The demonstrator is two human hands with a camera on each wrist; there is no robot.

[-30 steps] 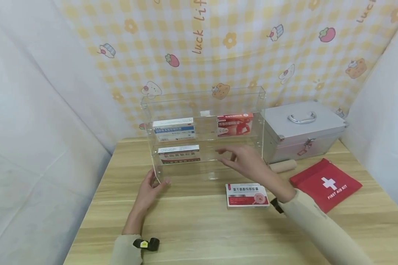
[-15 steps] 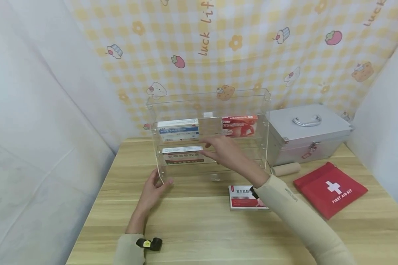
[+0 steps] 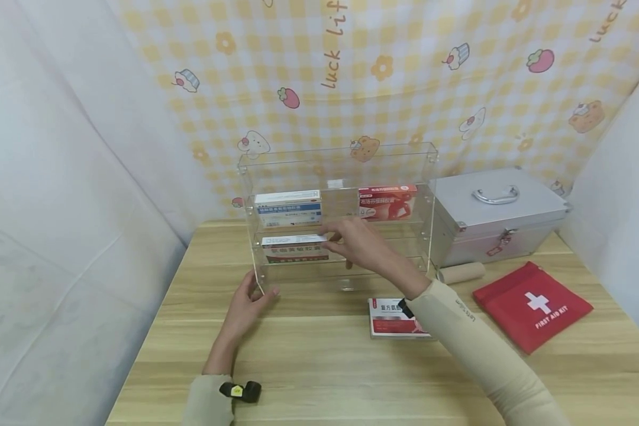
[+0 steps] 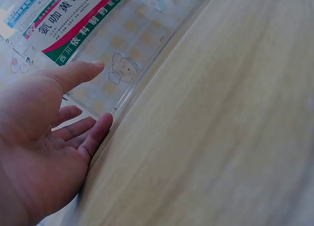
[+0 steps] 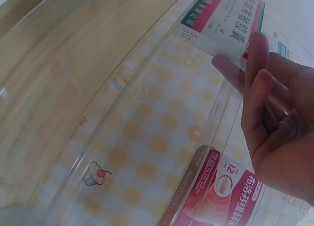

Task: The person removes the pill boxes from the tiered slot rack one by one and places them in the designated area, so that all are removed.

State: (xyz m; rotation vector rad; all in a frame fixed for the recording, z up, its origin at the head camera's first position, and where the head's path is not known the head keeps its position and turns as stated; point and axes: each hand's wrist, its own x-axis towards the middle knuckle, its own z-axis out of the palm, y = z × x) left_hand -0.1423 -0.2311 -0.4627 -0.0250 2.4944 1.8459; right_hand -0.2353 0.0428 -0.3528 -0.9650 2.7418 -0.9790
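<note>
Low at left in clear rack [image 3: 298, 275], green-and-red medicine box [image 3: 295, 252] sits; right hand [image 3: 361, 241] at its right end, thumb and forefinger narrowly apart, actual pinch hard to tell. Left hand [image 3: 245, 307] at rack's lower left corner, thumb wide from loosely bent fingers. Blue-and-white box [image 3: 289, 214] above; white-and-red box [image 3: 395, 324] on table [image 3: 298, 367] in front, partly covered by right sleeve [image 3: 458, 337].

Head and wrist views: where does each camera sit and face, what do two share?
Head: on the head, facing forward and down at the clear shelf; left hand, right hand, sleeves show.
Left wrist: on that wrist, facing table and shelf corner; left hand shows.
Right wrist: on that wrist, facing the shelf; right hand shows.
Both wrist views share the green-striped box.
</note>
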